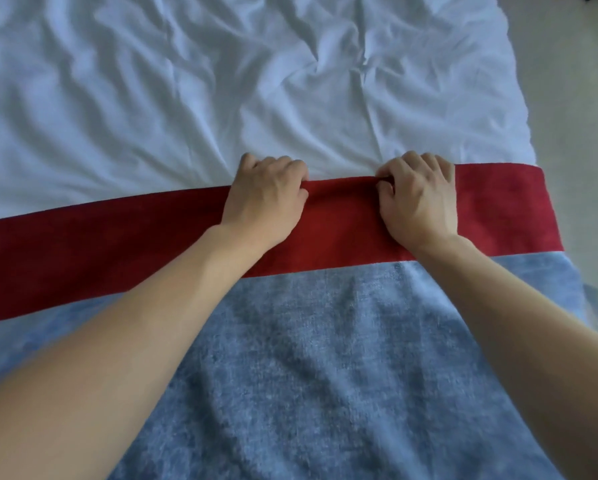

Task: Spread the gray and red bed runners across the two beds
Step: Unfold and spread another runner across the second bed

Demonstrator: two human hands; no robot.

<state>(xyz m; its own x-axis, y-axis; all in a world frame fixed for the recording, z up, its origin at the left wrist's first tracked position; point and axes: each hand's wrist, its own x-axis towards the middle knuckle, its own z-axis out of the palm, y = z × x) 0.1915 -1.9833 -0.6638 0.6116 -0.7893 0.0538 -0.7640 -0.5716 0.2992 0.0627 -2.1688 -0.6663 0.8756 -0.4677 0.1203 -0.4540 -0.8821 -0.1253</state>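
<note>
A bed runner lies across the near part of the bed, with a red band (pixel 100 251) along its far side and a wide gray part (pixel 308 358) toward me. The bed's white sheet (pixel 221 98) is wrinkled beyond the runner. My left hand (pixel 266 199) grips the red band's far edge with curled fingers. About a hand's width to the right, my right hand (pixel 418 199) pinches the same edge, fingers curled over it. A small ridge of red cloth rises between the two hands.
The bed's right edge runs diagonally down the right side, with pale floor (pixel 574 98) beyond it. The runner hangs over that right edge. A dark object shows at the top right corner.
</note>
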